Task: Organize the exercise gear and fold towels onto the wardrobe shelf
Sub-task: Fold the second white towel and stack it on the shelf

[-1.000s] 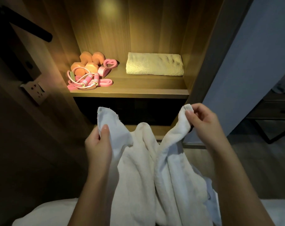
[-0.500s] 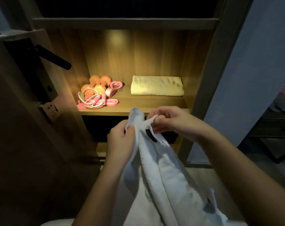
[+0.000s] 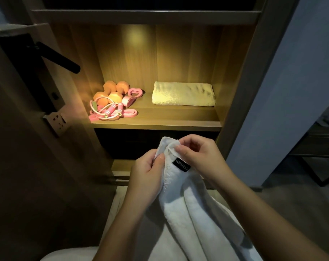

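Both hands meet low in the centre of the frame: the left hand (image 3: 147,176) and right hand (image 3: 199,157) pinch the gathered top corners of a white towel (image 3: 193,208), which hangs down between the forearms. Above them, the lit shelf (image 3: 160,122) carries a folded yellow towel (image 3: 183,94) at right, with orange dumbbells (image 3: 111,91) and a pink jump rope (image 3: 108,112) at left.

Both bare forearms reach up from the lower edge and converge. The left hand (image 3: 146,178) pinches the white towel (image 3: 195,208) between thumb and curled fingers. The right hand (image 3: 196,157), just beside it, pinches the same top edge with bent fingertips.
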The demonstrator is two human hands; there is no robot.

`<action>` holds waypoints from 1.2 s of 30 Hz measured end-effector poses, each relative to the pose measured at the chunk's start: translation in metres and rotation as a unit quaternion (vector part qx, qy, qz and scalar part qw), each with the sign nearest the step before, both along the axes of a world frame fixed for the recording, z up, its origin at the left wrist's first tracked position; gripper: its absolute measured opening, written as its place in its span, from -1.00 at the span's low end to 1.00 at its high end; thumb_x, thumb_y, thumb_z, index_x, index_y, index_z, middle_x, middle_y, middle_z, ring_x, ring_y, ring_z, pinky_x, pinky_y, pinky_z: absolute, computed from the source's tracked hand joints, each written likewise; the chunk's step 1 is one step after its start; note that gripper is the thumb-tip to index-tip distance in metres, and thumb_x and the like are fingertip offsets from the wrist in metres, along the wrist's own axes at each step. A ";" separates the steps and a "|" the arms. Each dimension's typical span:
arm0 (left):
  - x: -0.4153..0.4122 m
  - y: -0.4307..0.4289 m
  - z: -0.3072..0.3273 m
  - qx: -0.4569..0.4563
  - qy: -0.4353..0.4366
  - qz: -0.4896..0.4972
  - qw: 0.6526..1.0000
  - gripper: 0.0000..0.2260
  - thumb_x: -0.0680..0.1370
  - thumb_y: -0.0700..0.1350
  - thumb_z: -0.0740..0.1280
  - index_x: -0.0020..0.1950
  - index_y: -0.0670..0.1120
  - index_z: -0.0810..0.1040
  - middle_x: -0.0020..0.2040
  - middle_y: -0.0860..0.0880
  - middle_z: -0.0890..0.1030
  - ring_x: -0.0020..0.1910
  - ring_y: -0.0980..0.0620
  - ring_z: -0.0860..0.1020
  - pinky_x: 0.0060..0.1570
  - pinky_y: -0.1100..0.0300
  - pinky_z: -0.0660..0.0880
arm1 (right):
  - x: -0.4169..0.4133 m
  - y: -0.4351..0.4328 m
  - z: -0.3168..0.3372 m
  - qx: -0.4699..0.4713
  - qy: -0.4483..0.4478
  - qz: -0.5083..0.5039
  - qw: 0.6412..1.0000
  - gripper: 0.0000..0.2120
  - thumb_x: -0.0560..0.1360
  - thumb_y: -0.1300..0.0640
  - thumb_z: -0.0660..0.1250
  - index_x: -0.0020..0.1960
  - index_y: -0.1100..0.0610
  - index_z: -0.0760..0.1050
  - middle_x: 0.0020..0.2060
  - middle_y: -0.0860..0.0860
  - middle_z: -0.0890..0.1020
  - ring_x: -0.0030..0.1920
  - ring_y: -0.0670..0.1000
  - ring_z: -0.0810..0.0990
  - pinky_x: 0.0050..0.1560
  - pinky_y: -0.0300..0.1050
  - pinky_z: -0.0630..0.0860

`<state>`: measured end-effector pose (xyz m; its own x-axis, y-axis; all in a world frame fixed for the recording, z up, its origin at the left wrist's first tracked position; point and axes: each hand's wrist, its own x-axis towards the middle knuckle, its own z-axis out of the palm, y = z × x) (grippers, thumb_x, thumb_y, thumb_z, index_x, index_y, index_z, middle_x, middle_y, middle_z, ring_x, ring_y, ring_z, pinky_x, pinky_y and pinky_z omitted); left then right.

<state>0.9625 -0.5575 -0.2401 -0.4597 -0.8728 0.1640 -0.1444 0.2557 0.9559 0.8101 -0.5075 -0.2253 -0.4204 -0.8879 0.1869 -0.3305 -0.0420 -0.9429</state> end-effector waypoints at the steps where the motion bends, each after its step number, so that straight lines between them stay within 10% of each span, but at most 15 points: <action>1: 0.000 0.000 -0.001 0.001 -0.006 0.003 1.000 -0.79 0.64 -0.09 0.21 -0.11 -0.02 0.60 -0.23 -0.03 0.62 -0.22 -0.03 0.59 -0.20 -0.06 0.56 | 0.000 0.000 -0.003 -0.003 0.002 0.010 1.000 -0.97 0.51 0.15 0.41 -0.09 0.08 0.63 -0.25 0.03 0.64 -0.24 -0.09 0.58 -0.19 -0.19 0.55; 14: 0.011 -0.015 0.004 -0.134 -0.159 -0.101 0.973 -0.82 0.64 -0.12 0.21 -0.07 0.03 0.59 -0.28 0.09 0.58 -0.29 0.16 0.53 -0.32 0.28 0.42 | -0.001 0.007 0.012 -0.013 0.188 0.091 0.978 -0.92 0.47 0.21 0.45 -0.04 0.11 0.66 -0.21 -0.02 0.67 -0.15 -0.06 0.63 -0.08 0.00 0.57; 28: 0.018 -0.024 0.006 -0.203 -0.272 -0.204 0.918 -0.86 0.63 -0.08 0.23 -0.02 -0.02 0.58 -0.21 0.03 0.59 -0.21 0.05 0.53 -0.16 -0.12 0.48 | -0.013 0.011 0.008 0.055 0.273 0.139 0.951 -0.90 0.46 0.08 0.46 -0.05 -0.05 0.58 -0.19 -0.14 0.60 -0.16 -0.16 0.56 -0.17 -0.26 0.48; 36: 0.008 -0.006 -0.007 -0.155 -0.113 -0.024 0.981 -0.95 0.60 -0.02 0.26 -0.02 0.11 0.39 -0.13 0.14 0.52 -0.14 0.18 0.53 -0.17 0.06 0.58 | -0.011 0.005 -0.005 0.051 0.173 0.110 0.977 -0.93 0.56 0.07 0.33 -0.03 -0.02 0.43 -0.17 -0.08 0.58 -0.17 -0.07 0.57 -0.20 -0.12 0.51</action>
<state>0.9703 -0.5636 -0.2470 -0.5548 -0.7732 0.3073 -0.3239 0.5409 0.7762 0.7988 -0.5023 -0.2301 -0.1444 -0.9710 0.1903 -0.6244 -0.0598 -0.7788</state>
